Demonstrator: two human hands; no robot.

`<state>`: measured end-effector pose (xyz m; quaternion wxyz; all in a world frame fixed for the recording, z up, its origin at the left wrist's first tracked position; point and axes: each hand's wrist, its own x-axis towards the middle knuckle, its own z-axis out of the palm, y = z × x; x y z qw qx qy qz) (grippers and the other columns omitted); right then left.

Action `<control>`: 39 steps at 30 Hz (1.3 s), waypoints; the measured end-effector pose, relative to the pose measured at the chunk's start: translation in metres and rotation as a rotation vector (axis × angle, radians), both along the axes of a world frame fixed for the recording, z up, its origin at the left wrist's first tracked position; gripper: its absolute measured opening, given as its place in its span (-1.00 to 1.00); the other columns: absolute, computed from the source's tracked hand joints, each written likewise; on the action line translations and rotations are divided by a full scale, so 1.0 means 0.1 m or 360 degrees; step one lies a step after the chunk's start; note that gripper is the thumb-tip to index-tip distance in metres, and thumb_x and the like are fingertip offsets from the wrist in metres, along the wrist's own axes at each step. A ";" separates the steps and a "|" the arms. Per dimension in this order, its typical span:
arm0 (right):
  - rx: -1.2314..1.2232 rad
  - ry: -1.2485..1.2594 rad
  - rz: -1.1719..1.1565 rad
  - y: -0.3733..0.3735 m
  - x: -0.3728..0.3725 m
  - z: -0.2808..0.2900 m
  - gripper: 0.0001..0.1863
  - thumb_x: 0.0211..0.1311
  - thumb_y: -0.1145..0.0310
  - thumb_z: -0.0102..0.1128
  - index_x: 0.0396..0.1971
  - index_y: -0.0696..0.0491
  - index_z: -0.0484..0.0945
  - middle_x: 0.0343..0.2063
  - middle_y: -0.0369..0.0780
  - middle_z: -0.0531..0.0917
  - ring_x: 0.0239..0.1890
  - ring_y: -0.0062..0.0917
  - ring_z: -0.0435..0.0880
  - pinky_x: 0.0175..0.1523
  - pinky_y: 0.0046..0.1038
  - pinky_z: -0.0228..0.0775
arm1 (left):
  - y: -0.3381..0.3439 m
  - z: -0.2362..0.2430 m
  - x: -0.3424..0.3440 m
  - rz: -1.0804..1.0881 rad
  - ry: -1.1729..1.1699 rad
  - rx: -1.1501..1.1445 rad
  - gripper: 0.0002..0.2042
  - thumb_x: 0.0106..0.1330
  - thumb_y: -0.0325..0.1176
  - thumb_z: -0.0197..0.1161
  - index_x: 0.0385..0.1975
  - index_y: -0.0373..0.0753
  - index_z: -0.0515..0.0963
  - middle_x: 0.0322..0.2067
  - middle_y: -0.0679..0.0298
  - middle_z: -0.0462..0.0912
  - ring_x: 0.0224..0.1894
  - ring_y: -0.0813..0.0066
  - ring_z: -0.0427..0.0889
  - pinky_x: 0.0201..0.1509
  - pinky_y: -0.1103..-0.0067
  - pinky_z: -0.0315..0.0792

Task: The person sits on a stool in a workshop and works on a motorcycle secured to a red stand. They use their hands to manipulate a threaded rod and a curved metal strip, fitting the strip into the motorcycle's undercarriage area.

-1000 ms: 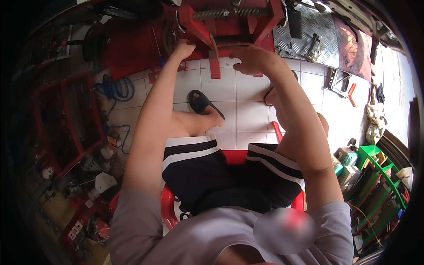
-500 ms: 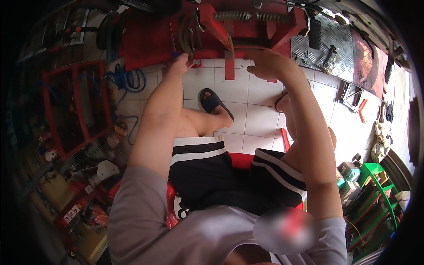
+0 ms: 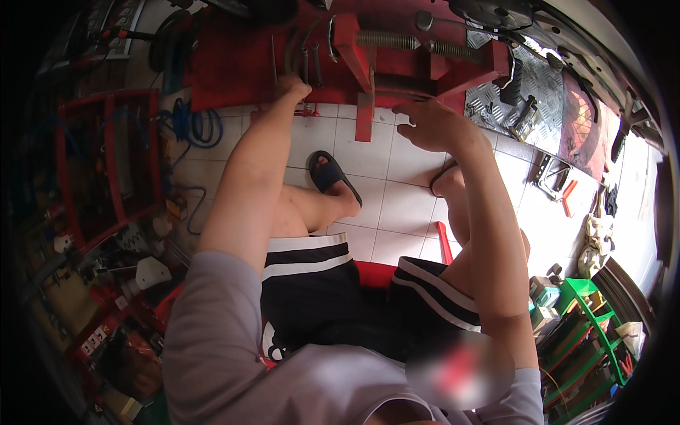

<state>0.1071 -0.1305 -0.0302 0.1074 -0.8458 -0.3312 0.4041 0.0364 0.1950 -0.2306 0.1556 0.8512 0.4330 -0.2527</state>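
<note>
My left hand [image 3: 293, 87] rests at the near edge of the red-covered bench, fingers curled beside a row of slim tools. Whatever it holds, if anything, is hidden beneath it. Just beyond its fingers lie two wrenches [image 3: 316, 67], a thin rod [image 3: 274, 60] and a dark curved strip [image 3: 291, 46]. My right hand [image 3: 440, 126] hovers open, palm down and fingers apart, at the near side of a red metal frame [image 3: 350, 44]. Thick ribbed screws or springs [image 3: 388, 40] run across the frame; I cannot tell which.
Silver tread plate [image 3: 520, 81] covers the bench's right part, with metal parts on it. A coiled blue hose [image 3: 185, 124] hangs near a red rack [image 3: 110, 170] at the left. A green shelf [image 3: 598, 319] stands at lower right. My sandalled foot [image 3: 333, 177] is on white tiles.
My left hand has reached farther forward among the tools, and the blue handle that showed beside it is out of sight. My right hand stays near the frame. The whole view has shifted slightly.
</note>
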 end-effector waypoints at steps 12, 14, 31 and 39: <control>-0.0024 0.0149 0.0015 0.05 0.02 0.08 -0.49 0.21 0.18 0.06 0.21 -0.15 0.44 0.09 -0.14 0.57 0.13 -0.24 0.55 0.20 -0.23 0.42 | 0.30 0.16 0.02 0.0033 -0.0031 -0.0201 -0.72 0.26 -0.21 0.16 -0.18 -0.26 0.58 -0.35 0.19 0.65 -0.40 0.36 0.62 -0.39 0.47 0.48; 0.0049 0.0102 0.0056 0.04 0.01 0.08 -0.49 0.22 0.18 0.08 0.20 -0.12 0.44 0.00 -0.12 0.61 0.02 -0.23 0.61 0.12 -0.25 0.46 | 0.41 0.33 -0.09 0.0374 -0.0156 -0.0588 -0.78 0.29 -0.25 0.11 -0.27 -0.29 0.54 -0.49 0.24 0.56 -0.59 0.50 0.47 -0.58 0.54 0.31; 0.1065 0.1126 -0.0203 0.29 -0.14 0.30 -0.61 0.31 0.37 0.03 0.06 0.26 0.47 -0.18 -0.15 0.70 -0.10 -0.47 0.68 -0.02 -0.44 0.54 | -0.49 3.64 -2.07 -0.0445 0.0051 -0.1205 -0.82 0.35 -0.42 0.00 -0.49 -0.33 0.42 -0.64 0.37 0.32 -0.53 0.62 0.26 -0.41 0.60 0.24; 0.1199 0.1519 -0.0451 0.25 -0.13 0.44 -0.67 0.25 0.45 -0.01 -0.03 0.19 0.58 -0.18 -0.09 0.65 -0.16 -0.46 0.67 0.08 -0.52 0.53 | -0.63 3.71 -2.10 -0.0460 -0.0013 -0.1098 -0.83 0.34 -0.45 0.00 -0.50 -0.33 0.41 -0.69 0.38 0.27 -0.59 0.60 0.21 -0.47 0.57 0.20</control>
